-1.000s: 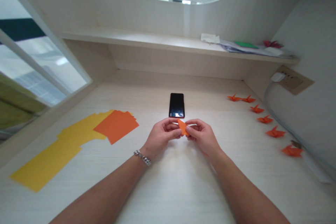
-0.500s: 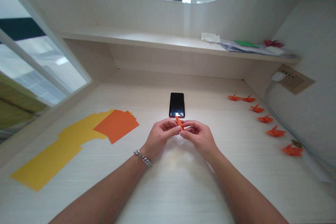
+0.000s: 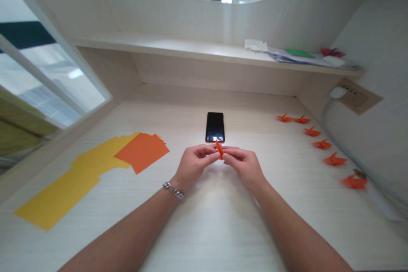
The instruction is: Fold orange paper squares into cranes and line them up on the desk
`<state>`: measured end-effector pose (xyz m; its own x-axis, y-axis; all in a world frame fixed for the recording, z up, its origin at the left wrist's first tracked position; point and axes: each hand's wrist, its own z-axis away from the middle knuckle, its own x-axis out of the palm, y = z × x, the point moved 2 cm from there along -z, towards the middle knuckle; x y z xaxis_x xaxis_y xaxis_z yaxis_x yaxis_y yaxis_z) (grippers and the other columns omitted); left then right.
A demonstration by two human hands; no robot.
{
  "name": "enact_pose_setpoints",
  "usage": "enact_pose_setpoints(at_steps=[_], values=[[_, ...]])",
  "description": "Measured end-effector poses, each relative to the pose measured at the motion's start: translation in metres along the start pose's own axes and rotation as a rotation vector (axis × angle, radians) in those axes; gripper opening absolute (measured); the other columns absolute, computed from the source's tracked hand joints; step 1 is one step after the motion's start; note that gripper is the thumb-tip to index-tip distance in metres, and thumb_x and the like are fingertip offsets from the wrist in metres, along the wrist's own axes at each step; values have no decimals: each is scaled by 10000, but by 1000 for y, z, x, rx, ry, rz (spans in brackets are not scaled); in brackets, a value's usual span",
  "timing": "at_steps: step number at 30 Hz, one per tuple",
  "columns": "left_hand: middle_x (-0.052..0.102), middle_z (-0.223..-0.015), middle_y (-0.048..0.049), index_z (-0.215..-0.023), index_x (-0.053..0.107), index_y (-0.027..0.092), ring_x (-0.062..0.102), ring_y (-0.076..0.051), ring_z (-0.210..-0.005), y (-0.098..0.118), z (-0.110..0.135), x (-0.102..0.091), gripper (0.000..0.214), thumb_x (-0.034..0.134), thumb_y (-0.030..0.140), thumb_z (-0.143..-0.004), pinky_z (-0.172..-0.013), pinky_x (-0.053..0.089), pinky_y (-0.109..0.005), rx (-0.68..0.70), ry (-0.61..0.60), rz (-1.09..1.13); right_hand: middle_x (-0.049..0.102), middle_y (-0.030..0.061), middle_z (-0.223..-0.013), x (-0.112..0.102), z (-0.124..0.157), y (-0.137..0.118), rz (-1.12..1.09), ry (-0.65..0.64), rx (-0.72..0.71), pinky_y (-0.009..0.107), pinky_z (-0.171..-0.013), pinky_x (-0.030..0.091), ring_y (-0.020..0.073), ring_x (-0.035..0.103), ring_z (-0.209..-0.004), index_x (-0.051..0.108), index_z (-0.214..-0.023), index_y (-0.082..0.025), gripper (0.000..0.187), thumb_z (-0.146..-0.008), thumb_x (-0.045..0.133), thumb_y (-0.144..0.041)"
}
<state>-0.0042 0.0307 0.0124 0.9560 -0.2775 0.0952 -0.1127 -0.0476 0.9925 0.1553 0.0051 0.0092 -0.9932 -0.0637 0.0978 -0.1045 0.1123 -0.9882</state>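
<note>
A small folded piece of orange paper (image 3: 219, 148) stands upright between my two hands, narrow and pointed at the top. My left hand (image 3: 198, 159) pinches its left side between thumb and fingers; a silver chain bracelet (image 3: 173, 190) circles that wrist. On the other side, the thumb and fingers of my right hand (image 3: 244, 165) are closed on the same piece. Its lower part is partly covered by my fingertips. Just beyond lies a black phone (image 3: 215, 126), flat on the desk (image 3: 204, 229).
Orange square sheets (image 3: 142, 152) overlap a fanned spread of yellow sheets (image 3: 63, 193) on the left. Several orange paper cranes (image 3: 334, 160) line the right side, beside a grey cable (image 3: 347, 157) from a wall socket (image 3: 358, 97). A shelf (image 3: 178, 49) crosses the back.
The folded orange paper has turned more upright and shifted slightly right. My right fingers have drawn closer together around it, while both hands keep their grip.
</note>
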Motion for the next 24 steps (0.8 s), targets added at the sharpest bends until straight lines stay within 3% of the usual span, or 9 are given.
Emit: enact_pose_setpoints(at_steps=[3,9,15,24], values=[[725,-986,-122,-755,725,140,661,-238,-901,3,1,0,147,748,276,-703,-834,499,-346,5,25,-38,735,72,-958,-1,0,0,95,70,-49,374,-856,500,245,654,-957,762,-843,-216,131,-751,697,-284],[719,-856,-77,-819,701,141,664,-192,-774,-1,2,2,160,743,251,-710,-734,524,-293,1,15,-79,724,56,-795,-2,0,7,51,119,46,322,-683,528,204,664,-723,711,-817,-180,137,-696,714,-244],[701,-850,-79,-851,668,128,664,-189,-787,-7,4,6,161,710,247,-753,-739,527,-298,42,-85,-80,716,58,-760,1,1,4,89,135,17,289,-637,511,182,646,-680,710,-797,-163,162,-706,722,-297],[690,-855,-64,-866,658,135,652,-169,-776,-7,5,6,170,699,273,-774,-721,529,-274,64,3,-61,726,50,-751,3,3,4,91,101,-7,296,-666,526,183,664,-685,724,-791,-166,117,-702,726,-242]])
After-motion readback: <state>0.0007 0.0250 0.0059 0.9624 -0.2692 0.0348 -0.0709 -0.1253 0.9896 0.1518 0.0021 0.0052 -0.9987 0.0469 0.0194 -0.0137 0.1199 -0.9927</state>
